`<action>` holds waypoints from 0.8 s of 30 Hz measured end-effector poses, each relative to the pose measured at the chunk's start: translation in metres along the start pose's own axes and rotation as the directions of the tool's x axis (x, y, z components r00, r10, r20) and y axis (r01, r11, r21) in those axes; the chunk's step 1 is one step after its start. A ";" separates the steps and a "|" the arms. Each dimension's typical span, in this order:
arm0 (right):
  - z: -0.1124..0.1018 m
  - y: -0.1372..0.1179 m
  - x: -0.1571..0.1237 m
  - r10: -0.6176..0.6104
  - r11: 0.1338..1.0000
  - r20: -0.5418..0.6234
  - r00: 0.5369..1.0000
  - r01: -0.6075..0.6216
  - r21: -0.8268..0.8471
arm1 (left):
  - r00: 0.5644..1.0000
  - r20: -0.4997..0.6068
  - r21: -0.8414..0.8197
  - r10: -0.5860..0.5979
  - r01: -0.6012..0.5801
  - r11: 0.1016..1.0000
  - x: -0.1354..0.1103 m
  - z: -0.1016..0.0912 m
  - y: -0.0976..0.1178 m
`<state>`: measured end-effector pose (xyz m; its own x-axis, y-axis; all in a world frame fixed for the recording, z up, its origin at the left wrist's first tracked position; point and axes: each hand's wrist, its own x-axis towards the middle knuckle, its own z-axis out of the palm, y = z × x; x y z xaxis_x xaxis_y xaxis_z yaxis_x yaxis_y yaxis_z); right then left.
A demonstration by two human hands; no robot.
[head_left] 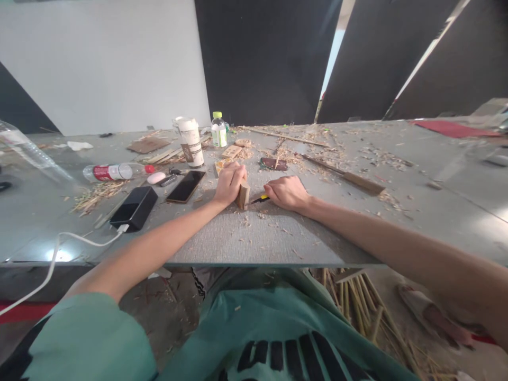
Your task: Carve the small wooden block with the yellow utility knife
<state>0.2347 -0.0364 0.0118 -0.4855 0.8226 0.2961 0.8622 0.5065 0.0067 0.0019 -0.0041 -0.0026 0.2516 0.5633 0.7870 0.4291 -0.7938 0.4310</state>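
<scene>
My left hand [231,183] is closed round a small wooden block [242,196], held on edge at the middle of the table near me. In my right hand [289,192] is a yellow and black utility knife [262,198], its handle mostly hidden by my fingers. The knife's thin tip points left and lies close to the block's right side; whether it touches the wood I cannot tell. Pale wood shavings [265,216] are scattered on the tabletop below both hands.
Left of my hands lie a phone [186,186], a black power bank [135,208] with a white cable [83,239] and a fallen bottle [115,171]. Behind stand a paper cup [189,143] and a green-capped bottle [218,130]. A wooden-handled tool [357,181] lies right.
</scene>
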 end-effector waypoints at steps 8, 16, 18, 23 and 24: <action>0.003 0.003 -0.001 -0.062 0.998 -0.056 0.997 0.062 0.008 | 0.998 -0.051 -0.105 0.042 -0.047 0.993 0.002 0.000 0.012; 0.002 0.002 0.000 -0.066 0.998 -0.068 0.996 0.065 -0.020 | 0.997 0.054 -0.086 0.047 -0.043 0.995 0.006 -0.004 0.012; 0.000 0.001 0.000 -0.063 0.998 -0.060 0.996 0.061 -0.033 | 0.996 0.089 -0.076 0.027 -0.020 0.997 0.008 -0.004 0.013; -0.003 -0.001 -0.001 -0.060 0.996 -0.031 0.998 0.058 -0.066 | 0.986 0.164 -0.067 -0.032 0.043 0.997 0.011 -0.005 0.008; -0.003 -0.001 -0.001 -0.053 0.996 -0.027 0.998 0.051 -0.073 | 0.983 0.182 -0.074 -0.035 0.050 0.996 0.011 -0.005 0.007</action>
<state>0.2349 -0.0382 0.0141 -0.5266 0.7873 0.3206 0.8446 0.5275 0.0918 0.0036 -0.0045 0.0115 0.3896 0.6233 0.6780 0.3753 -0.7798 0.5011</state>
